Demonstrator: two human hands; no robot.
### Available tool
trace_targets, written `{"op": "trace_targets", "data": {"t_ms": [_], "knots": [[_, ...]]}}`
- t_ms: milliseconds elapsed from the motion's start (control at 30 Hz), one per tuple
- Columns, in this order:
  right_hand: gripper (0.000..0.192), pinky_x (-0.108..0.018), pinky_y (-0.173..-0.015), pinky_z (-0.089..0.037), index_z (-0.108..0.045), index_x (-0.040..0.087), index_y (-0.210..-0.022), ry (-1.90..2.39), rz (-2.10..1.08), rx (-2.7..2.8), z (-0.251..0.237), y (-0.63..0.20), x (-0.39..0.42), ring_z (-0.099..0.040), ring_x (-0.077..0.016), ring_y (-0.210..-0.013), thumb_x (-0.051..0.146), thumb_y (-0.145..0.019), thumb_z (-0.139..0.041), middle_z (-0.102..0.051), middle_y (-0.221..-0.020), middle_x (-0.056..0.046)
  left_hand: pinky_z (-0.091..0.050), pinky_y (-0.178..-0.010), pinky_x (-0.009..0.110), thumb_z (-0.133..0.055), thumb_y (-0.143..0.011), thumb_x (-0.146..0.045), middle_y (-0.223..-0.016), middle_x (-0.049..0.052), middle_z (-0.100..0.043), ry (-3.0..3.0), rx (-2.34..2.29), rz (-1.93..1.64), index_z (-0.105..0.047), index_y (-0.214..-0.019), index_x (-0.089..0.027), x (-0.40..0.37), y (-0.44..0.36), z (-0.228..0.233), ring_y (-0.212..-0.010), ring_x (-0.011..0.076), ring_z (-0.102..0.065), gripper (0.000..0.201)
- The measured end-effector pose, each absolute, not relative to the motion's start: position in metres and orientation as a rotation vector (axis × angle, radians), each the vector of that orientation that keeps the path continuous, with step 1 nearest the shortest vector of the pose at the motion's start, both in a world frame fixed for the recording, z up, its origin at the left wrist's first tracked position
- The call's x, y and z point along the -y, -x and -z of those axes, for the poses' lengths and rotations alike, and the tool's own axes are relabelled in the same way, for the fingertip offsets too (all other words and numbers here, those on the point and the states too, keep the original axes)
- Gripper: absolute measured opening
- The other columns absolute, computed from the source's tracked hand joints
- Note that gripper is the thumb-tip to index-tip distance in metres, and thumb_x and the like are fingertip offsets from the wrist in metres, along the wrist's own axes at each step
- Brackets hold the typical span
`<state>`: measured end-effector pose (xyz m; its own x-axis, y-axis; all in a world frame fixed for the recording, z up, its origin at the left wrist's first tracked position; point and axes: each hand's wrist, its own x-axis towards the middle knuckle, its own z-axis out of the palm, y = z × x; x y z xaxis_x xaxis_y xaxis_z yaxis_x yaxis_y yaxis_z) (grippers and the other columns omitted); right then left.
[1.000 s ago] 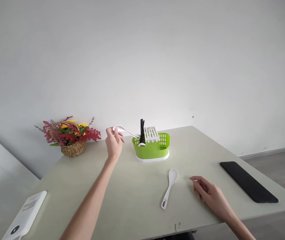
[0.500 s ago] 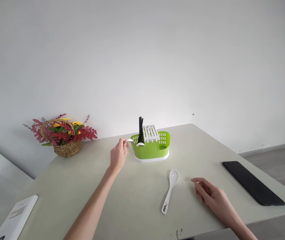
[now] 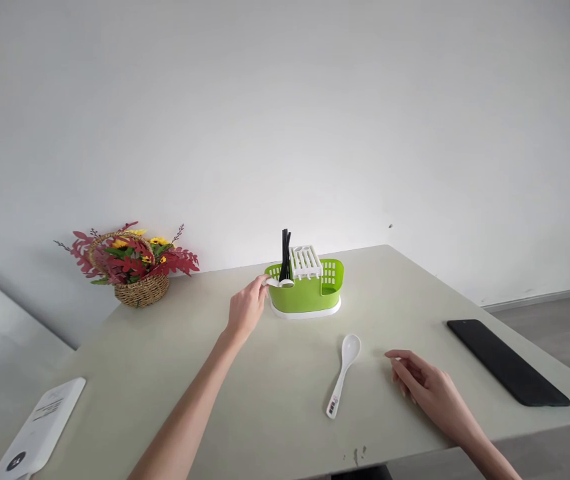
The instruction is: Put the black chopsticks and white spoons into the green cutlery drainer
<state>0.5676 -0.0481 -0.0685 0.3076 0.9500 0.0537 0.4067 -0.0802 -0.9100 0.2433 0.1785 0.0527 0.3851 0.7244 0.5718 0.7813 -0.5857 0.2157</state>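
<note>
At a pale table [image 3: 245, 427] set against a white wall, the person's left hand [image 3: 246, 312] reaches to the left end of a green cutlery holder [image 3: 306, 293], fingertips pinching a white spoon [image 3: 279, 283] that lies across the holder's rim beside two or so black chopsticks [image 3: 285, 255] standing upright; exact count can't be told, they overlap. The right hand [image 3: 427, 390] rests on the tabletop, fingers loosely curled and holding nothing, just right of a second white spoon [image 3: 343, 375] lying flat, bowl toward the holder, handle toward the person. Judging by looks, both spoons are stiff, light, smooth and prob. a bit slippery, w/ a chance of chipping if dropped; the narrow handle seems the natural place to grip, approx. mid-length. Count: 2 white spoons, 1 green holder w/ a white slotted insert [image 3: 305, 261], 1 wicker flower basket [image 3: 137, 265] at far left, 1 black phone [image 3: 507, 361] lying flat near the right edge, 1 white flat device [image 3: 39, 430] at the near-left corner. Holder and loose spoon sit apart, near the table's middle.
</note>
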Motion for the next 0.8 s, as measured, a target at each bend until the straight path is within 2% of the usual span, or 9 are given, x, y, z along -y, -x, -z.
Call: {"op": "trace_targets", "data": {"t_ms": [133, 267, 367, 433, 600, 667, 800], "knots": [[0.049, -0.028, -0.060, -0.048, -0.066, 0.026, -0.112, 1.634, -0.761, 1.260, 0.069, -0.568, 0.049, -0.060, -0.0177, -0.062, 0.069, -0.095, -0.049, -0.067, -0.075, -0.001, -0.037, -0.055, 0.024, -0.047, -0.103, -0.031, -0.086, -0.001, -0.072, 2.419, 1.415, 1.143, -0.047, -0.137, -0.023, -0.161, -0.239, -0.043, -0.061, 0.0151, -0.065, 0.035], [0.048, -0.029, -0.060, -0.048, -0.067, 0.026, -0.113, 1.615, -0.754, 1.263, 0.070, -0.567, 0.049, -0.060, -0.0180, -0.062, 0.067, -0.095, -0.049, -0.068, -0.075, -0.001, -0.039, -0.058, 0.023, -0.046, -0.103, -0.035, -0.080, -0.002, -0.067, 2.447, 1.404, 1.248, -0.052, -0.124, -0.023, -0.123, -0.252, -0.029, -0.059, 0.0134, -0.062, 0.026], [0.047, -0.028, -0.060, -0.048, -0.068, 0.025, -0.113, 1.616, -0.743, 1.260, 0.071, -0.567, 0.047, -0.059, -0.0170, -0.060, 0.065, -0.095, -0.050, -0.068, -0.073, 0.000, -0.043, -0.063, 0.025, -0.045, -0.103, -0.037, -0.080, -0.001, -0.069, 2.741, 1.410, 0.960, -0.059, -0.110, -0.025, -0.092, -0.278, -0.017, -0.066, 0.0153, -0.066, 0.020], [0.046, -0.028, -0.061, -0.047, -0.068, 0.025, -0.113, 1.608, -0.735, 1.263, 0.072, -0.566, 0.046, -0.059, -0.0168, -0.061, 0.064, -0.095, -0.051, -0.067, -0.073, 0.000, -0.046, -0.067, 0.028, -0.050, -0.101, -0.041, -0.091, 0.004, -0.071, 2.887, 1.425, 0.714, -0.060, -0.113, -0.023, -0.076, -0.301, -0.009, -0.078, 0.0198, -0.070, 0.023], [0.046, -0.028, -0.060, -0.047, -0.068, 0.025, -0.115, 1.605, -0.734, 1.265, 0.072, -0.568, 0.045, -0.059, -0.0169, -0.061, 0.063, -0.096, -0.051, -0.067, -0.073, 0.000, -0.053, -0.082, 0.040, -0.068, -0.090, -0.054, -0.119, 0.017, -0.067, 2.952, 1.497, 0.300, -0.055, -0.125, -0.015, -0.054, -0.361, 0.004, -0.105, 0.0337, -0.069, 0.054], [0.046, -0.028, -0.060, -0.048, -0.067, 0.025, -0.115, 1.600, -0.731, 1.265, 0.072, -0.568, 0.045, -0.059, -0.0170, -0.060, 0.063, -0.096, -0.051, -0.068, -0.072, 0.000, -0.053, -0.084, 0.042, -0.070, -0.091, -0.045, -0.120, 0.017, -0.066, 2.907, 1.488, 0.212, -0.056, -0.123, -0.015, -0.049, -0.379, 0.006, -0.106, 0.0342, -0.069, 0.046], [0.050, -0.029, -0.061, -0.049, -0.068, 0.025, -0.111, 1.584, -0.725, 1.266, 0.070, -0.568, 0.045, -0.060, -0.0174, -0.059, 0.068, -0.095, -0.049, -0.067, -0.071, 0.000, -0.053, -0.079, 0.040, -0.063, -0.093, -0.019, -0.106, 0.016, -0.067, 2.834, 1.424, 0.118, -0.061, -0.113, -0.016, -0.041, -0.397, 0.001, -0.097, 0.0316, -0.070, 0.020]]}}
